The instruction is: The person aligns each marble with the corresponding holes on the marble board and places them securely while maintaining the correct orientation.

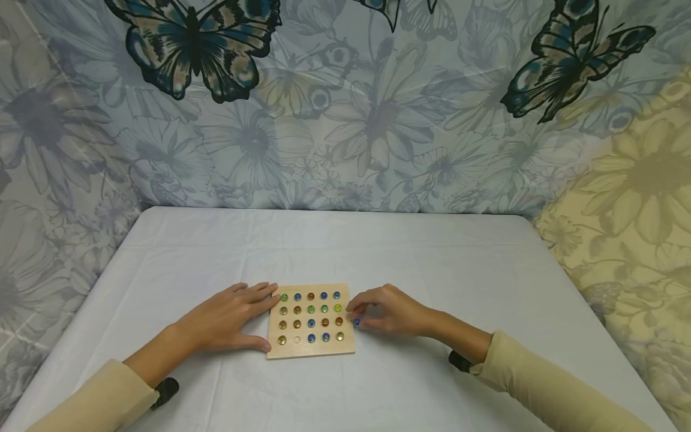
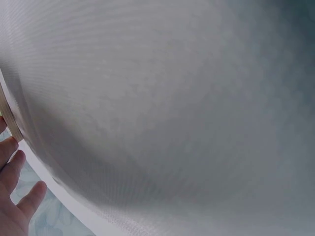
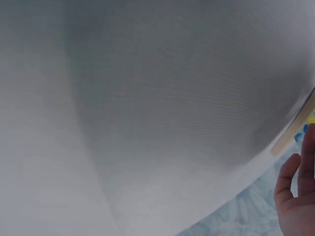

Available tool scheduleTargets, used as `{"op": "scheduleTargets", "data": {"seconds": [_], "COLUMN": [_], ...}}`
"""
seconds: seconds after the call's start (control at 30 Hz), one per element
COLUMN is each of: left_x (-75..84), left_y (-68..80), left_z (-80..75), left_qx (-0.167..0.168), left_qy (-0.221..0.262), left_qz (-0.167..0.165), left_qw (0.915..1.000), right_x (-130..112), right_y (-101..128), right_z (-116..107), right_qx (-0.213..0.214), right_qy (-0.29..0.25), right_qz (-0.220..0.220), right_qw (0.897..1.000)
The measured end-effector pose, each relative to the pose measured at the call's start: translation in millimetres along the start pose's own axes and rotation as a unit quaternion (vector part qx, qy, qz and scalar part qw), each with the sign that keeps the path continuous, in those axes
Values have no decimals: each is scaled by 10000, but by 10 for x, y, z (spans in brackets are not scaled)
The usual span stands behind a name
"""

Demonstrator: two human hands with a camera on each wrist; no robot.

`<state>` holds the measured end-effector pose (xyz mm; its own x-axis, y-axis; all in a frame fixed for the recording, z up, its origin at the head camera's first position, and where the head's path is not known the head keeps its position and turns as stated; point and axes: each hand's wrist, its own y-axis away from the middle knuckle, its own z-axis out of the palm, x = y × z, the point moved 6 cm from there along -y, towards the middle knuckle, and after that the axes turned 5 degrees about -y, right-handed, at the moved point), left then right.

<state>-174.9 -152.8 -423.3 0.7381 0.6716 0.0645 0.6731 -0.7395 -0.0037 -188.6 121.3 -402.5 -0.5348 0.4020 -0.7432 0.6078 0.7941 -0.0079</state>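
Observation:
A light wooden board [image 1: 310,349] lies flat on the white cloth, set with rows of small glass marbles in green, blue, amber, red and yellow. One hole [image 1: 297,339] in its front row shows bare wood. The left hand [image 1: 232,318] rests at the board's left edge, fingers extended to the upper corner and thumb at the lower left. Just off the right edge, the right hand [image 1: 391,312] pinches a blue glass marble [image 1: 357,322] between thumb and fingers. The left wrist view catches fingertips [image 2: 15,156] beside the board's edge [image 2: 10,118]; the marble is not clearly visible in the right wrist view.
A white cloth [image 1: 432,252] covers the table, with soft creases. Behind and at both sides hangs fabric [image 1: 378,120] printed with flowers and butterflies. Dark wrist cameras show under both beige sleeves [image 1: 540,378].

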Motion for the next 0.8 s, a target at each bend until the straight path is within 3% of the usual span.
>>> {"op": "scheduleTargets", "data": {"seconds": [0.33,0.8], "left_x": [-13,-7], "left_y": [-3,-6], "left_z": [14,9], "left_qx": [-62,-62], "left_qy": [19,-16], "left_qz": [-28,-16], "left_qw": [10000,10000], "right_x": [-113,-292], "right_y": [-125,-382], "right_z": [19,226], "right_qx": [74,-107], "right_qy": [96,-77], "right_qz": [-180,-417], "right_qw": [9998,9990]}}
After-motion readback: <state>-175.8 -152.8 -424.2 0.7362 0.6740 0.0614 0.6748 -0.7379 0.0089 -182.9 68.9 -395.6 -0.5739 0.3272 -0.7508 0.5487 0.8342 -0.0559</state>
